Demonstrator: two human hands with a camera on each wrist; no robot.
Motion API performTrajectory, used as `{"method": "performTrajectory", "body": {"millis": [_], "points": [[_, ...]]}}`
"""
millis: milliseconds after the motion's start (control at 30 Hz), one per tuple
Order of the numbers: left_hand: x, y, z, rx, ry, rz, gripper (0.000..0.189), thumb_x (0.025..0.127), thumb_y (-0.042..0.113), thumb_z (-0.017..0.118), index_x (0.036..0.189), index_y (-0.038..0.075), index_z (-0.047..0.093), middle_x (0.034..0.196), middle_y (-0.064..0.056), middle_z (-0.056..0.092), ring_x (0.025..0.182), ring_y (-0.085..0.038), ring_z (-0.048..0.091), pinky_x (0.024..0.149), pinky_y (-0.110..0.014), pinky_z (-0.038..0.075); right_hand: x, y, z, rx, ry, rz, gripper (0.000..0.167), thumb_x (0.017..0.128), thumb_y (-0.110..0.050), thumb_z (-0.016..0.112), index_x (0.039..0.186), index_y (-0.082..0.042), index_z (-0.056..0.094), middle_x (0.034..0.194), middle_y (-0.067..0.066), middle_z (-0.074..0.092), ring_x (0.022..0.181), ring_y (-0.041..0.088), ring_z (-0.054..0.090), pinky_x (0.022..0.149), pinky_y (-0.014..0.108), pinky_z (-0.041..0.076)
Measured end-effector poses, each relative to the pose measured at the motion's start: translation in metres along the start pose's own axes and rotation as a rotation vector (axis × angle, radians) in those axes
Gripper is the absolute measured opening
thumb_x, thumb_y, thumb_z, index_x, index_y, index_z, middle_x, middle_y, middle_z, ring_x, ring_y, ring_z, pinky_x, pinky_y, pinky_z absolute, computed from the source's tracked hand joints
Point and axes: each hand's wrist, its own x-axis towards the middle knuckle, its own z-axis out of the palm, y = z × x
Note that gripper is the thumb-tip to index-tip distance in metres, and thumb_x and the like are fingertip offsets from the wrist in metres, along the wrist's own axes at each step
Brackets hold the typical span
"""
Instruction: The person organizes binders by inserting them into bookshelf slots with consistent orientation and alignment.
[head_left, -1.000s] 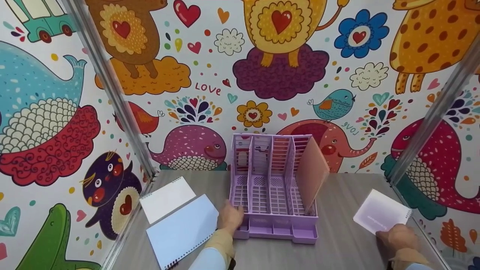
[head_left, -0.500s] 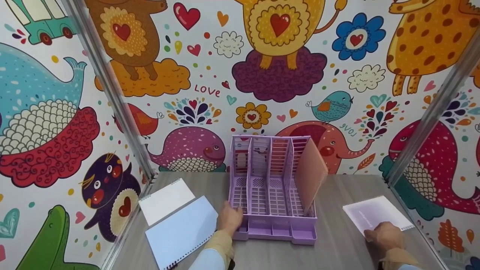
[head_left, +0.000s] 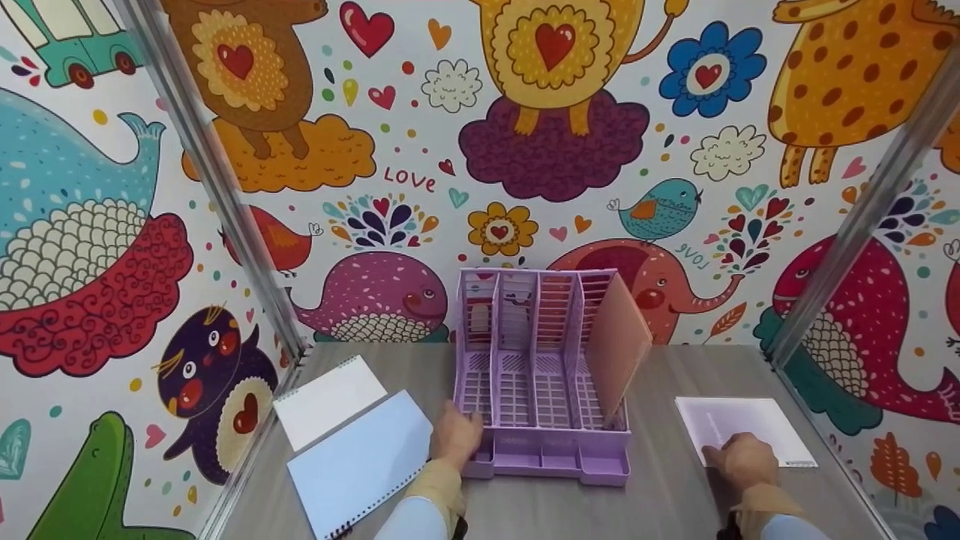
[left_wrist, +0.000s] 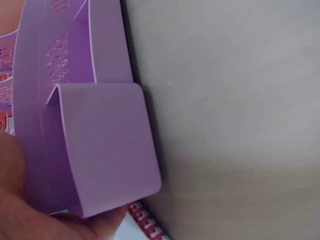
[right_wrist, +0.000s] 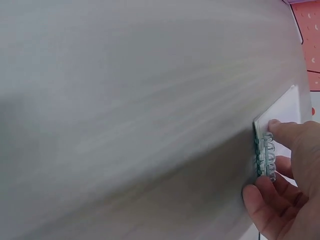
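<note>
A purple plastic desktop file organizer (head_left: 540, 442) with several slots stands upright near the middle of the table. My left hand (head_left: 456, 435) grips its front left corner; in the left wrist view, the thumb side of the hand (left_wrist: 15, 200) lies against the corner compartment (left_wrist: 110, 150). At the right, a small white and pale purple spiral notebook (head_left: 765, 427) lies on the table. My right hand (head_left: 742, 461) pinches its near edge. In the right wrist view, the thumb is on the cover and curled fingers (right_wrist: 270, 195) are beside the clear coil binding (right_wrist: 266, 157).
A pink flat board or notebook (head_left: 622, 345) leans in the organizer's rightmost slot. Left of the organizer lie a blue spiral notebook (head_left: 360, 465) and a smaller white one (head_left: 330, 401). Metal posts (head_left: 840, 225) and patterned walls bound the table (head_left: 570, 514) at the back and sides.
My right hand has moved left and the small notebook has turned and slid left with it. The left hand keeps its place on the organizer.
</note>
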Motion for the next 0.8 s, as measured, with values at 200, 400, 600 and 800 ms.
{"method": "performTrajectory", "body": {"millis": [200,400,600,800], "points": [[0.003,-0.005,0.005,0.014,0.027,0.016,0.05,0.099,0.028,0.07,0.133,-0.008,0.059,0.113,-0.033,0.078,0.104,-0.055,0.077,0.093,-0.063,0.062,-0.001,-0.014,0.006,-0.034,0.046,-0.029,0.047,0.097,-0.039,0.075,0.102,0.008,0.075,0.091,0.021,0.078,0.079,0.03,0.068,0.08,0.053,0.062],[-0.004,0.001,-0.001,-0.008,0.011,-0.001,0.053,0.1,0.028,0.072,0.136,-0.01,0.059,0.117,-0.035,0.077,0.108,-0.055,0.077,0.097,-0.064,0.062,0.0,-0.026,0.012,-0.044,0.018,-0.016,0.042,0.1,-0.036,0.073,0.105,0.005,0.076,0.09,0.017,0.077,0.079,0.03,0.067,0.076,0.052,0.059],[-0.004,0.002,-0.002,-0.004,-0.017,-0.02,0.06,0.103,0.032,0.072,0.145,-0.008,0.057,0.126,-0.035,0.076,0.112,-0.053,0.077,0.1,-0.062,0.062,0.004,-0.036,0.017,-0.057,0.017,-0.024,0.039,0.1,-0.034,0.072,0.107,0.005,0.077,0.093,0.019,0.076,0.082,0.032,0.067,0.078,0.054,0.058],[-0.002,0.001,-0.001,-0.006,-0.023,-0.024,0.061,0.103,0.03,0.071,0.148,-0.009,0.056,0.131,-0.035,0.075,0.116,-0.053,0.076,0.103,-0.063,0.061,0.007,-0.04,0.009,-0.077,0.011,-0.057,0.044,0.101,-0.039,0.074,0.107,0.004,0.076,0.093,0.017,0.077,0.082,0.031,0.066,0.08,0.056,0.06]]}}
